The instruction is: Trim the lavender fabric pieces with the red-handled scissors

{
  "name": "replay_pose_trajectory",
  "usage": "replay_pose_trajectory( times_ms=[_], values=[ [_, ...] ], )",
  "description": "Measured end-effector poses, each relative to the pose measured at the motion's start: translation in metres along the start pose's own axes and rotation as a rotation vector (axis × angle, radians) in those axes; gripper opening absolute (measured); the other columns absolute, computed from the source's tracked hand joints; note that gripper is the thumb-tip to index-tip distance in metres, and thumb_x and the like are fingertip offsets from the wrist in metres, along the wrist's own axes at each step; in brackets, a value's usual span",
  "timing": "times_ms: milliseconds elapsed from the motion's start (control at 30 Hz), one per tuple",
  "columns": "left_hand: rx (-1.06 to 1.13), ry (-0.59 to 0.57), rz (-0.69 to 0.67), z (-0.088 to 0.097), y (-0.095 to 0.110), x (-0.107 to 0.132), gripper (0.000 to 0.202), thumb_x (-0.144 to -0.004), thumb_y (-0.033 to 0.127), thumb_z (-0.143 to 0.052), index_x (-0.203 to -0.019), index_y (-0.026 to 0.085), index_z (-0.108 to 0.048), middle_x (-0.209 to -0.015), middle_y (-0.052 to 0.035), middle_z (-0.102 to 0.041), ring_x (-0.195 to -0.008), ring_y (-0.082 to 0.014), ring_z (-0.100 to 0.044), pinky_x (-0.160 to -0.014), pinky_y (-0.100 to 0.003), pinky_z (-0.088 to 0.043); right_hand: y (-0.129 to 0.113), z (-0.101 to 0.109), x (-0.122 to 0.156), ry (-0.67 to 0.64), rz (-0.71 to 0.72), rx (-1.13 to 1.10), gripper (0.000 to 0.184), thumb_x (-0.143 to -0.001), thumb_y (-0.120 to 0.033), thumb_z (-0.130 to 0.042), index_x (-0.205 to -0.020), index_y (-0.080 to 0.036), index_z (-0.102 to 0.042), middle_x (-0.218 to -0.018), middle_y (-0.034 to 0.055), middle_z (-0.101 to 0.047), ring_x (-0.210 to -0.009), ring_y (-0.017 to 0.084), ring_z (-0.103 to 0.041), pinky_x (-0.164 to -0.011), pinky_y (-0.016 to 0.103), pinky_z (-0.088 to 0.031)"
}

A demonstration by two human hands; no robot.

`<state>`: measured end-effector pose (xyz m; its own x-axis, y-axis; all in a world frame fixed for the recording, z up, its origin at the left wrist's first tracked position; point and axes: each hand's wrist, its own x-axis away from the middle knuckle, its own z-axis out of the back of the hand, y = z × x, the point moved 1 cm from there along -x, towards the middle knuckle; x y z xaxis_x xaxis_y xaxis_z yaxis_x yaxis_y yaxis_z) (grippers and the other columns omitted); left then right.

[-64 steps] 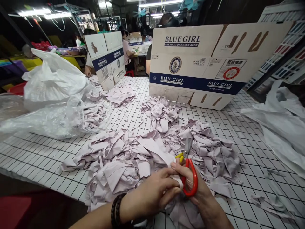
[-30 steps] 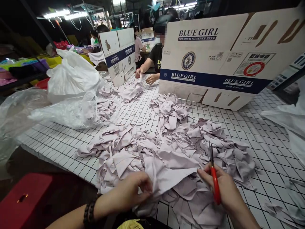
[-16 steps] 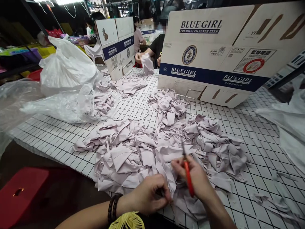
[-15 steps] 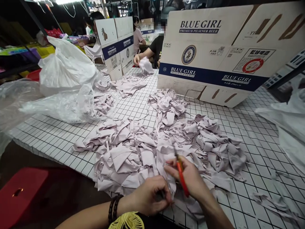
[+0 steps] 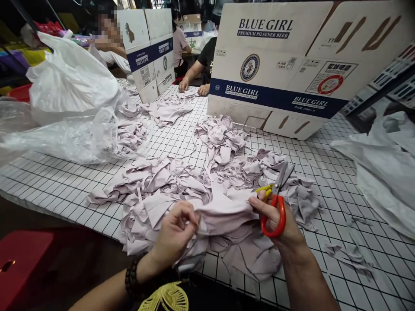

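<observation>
My left hand point(image 5: 175, 235) is closed in a pinch on the left end of a pale lilac fabric piece point(image 5: 227, 214). At the piece's other end, my right hand point(image 5: 288, 224) pinches the cloth between thumb and fingers. That same hand also carries scissors point(image 5: 282, 216) with red and yellow handles, their blades parted and pointing up and away from the cloth. The stretched piece hangs just over a heap of similar fabric pieces point(image 5: 171, 181), which spreads across the table in front of me.
A large beer carton point(image 5: 275, 52) stands on the grid-patterned table point(image 5: 168, 140), with a smaller carton point(image 5: 151, 73) farther left. Plastic bags point(image 5: 74, 82) lie at left, another bag point(image 5: 382, 160) at right. A co-worker's hands point(image 5: 184, 84) handle fabric across the table. A red stool point(image 5: 26, 259) is lower left.
My hands have moved apart and now stretch a fabric piece between them. The scissors have swung to the right, and their blades show parted. The co-worker's hand has lowered to the table.
</observation>
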<state>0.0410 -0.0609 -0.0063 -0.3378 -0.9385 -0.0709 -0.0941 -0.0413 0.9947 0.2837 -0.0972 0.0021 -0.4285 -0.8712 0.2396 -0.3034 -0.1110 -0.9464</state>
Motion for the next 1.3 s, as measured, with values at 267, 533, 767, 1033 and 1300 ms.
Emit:
replay_pose_trajectory(
  times_ms=[267, 533, 767, 1033, 1300],
  values=[
    [0.495, 0.191, 0.011, 0.008, 0.075, -0.045, 0.028, -0.063, 0.018, -0.082, -0.067, 0.018, -0.055, -0.077, 0.0032, -0.057, -0.065, -0.0065, -0.056, -0.057, -0.013, -0.051, -0.065, -0.062, -0.036, -0.144, 0.285, -0.161, 0.026, -0.064, -0.023, -0.078, -0.069, -0.023, -0.053, -0.073, -0.0053, -0.053, -0.071, 0.012, -0.056, -0.072, 0.026, -0.048],
    [0.484, 0.505, 0.254, 0.049, -0.003, -0.089, 0.025, -0.064, 0.009, -0.072, -0.075, 0.016, -0.052, -0.068, 0.0041, -0.059, -0.056, -0.0073, -0.059, -0.051, -0.016, -0.050, -0.012, -0.052, -0.068, -0.154, 0.041, 0.347, 0.040, -0.055, -0.039, -0.086, -0.063, -0.020, -0.051, -0.085, 0.0060, -0.069, -0.069, 0.020, -0.064, -0.063, 0.033, -0.048],
    [0.377, 0.555, 0.248, 0.065, -0.013, -0.083, 0.027, -0.058, 0.012, -0.072, -0.075, 0.017, -0.052, -0.070, 0.0040, -0.058, -0.056, -0.0086, -0.057, -0.050, -0.019, -0.048, 0.036, -0.049, -0.026, -0.311, -0.014, 0.522, 0.036, -0.053, -0.031, -0.085, -0.076, -0.021, -0.059, -0.070, -0.0028, -0.062, -0.061, 0.015, -0.056, -0.058, 0.027, -0.044],
    [-0.301, 0.636, -0.277, 0.073, 0.040, -0.081, 0.011, -0.069, 0.012, -0.065, -0.077, 0.019, -0.068, -0.079, 0.0001, -0.057, -0.074, -0.0121, -0.053, -0.069, -0.019, -0.046, -0.008, -0.051, -0.016, -0.503, 0.107, 0.318, 0.033, -0.069, -0.035, -0.074, -0.069, -0.023, -0.043, -0.074, -0.0014, -0.053, -0.064, 0.014, -0.049, -0.060, 0.027, -0.044],
    [0.055, 0.069, 0.276, 0.065, 0.029, -0.091, 0.019, -0.077, 0.029, -0.067, -0.092, 0.017, -0.069, -0.072, -0.0007, -0.063, -0.052, -0.0099, -0.055, -0.043, -0.017, -0.039, -0.064, -0.042, -0.031, -0.471, 0.141, 0.017, 0.033, -0.060, -0.028, -0.076, -0.067, -0.024, -0.044, -0.073, -0.0023, -0.049, -0.057, 0.012, -0.043, -0.051, 0.026, -0.037]
  ],
)
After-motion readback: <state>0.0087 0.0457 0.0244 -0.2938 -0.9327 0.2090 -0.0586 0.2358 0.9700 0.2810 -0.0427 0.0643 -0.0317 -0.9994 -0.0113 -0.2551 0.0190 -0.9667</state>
